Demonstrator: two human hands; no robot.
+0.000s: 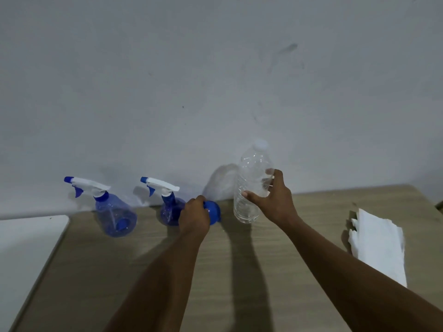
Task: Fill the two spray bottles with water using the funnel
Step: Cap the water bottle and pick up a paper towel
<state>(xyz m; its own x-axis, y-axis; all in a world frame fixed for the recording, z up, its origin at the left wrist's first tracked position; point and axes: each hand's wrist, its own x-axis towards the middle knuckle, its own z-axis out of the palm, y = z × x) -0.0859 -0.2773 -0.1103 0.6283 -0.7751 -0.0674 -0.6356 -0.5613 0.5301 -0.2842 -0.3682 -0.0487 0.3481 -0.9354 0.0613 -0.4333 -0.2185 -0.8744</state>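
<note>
While the left grip (194, 213) is curled round the funnel (214, 212), hiding most of it, it sits just right of one sprayer (170, 210) at the tabletop's (167, 271) far edge. The other sprayer (115, 218) stands further left. Right grip (273, 200) holds the clear bottle (250, 188) upright, can't make out the water level.

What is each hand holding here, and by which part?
Left hand grips the blue funnel by its bowl; right hand grips the clear water bottle around its middle.

spray bottles (115, 218) (169, 209): 2 | funnel (214, 212): 1 | clear bottle (251, 185): 1 | white paper pile (381, 245): 1 | hands (194, 215) (273, 200): 2
</note>
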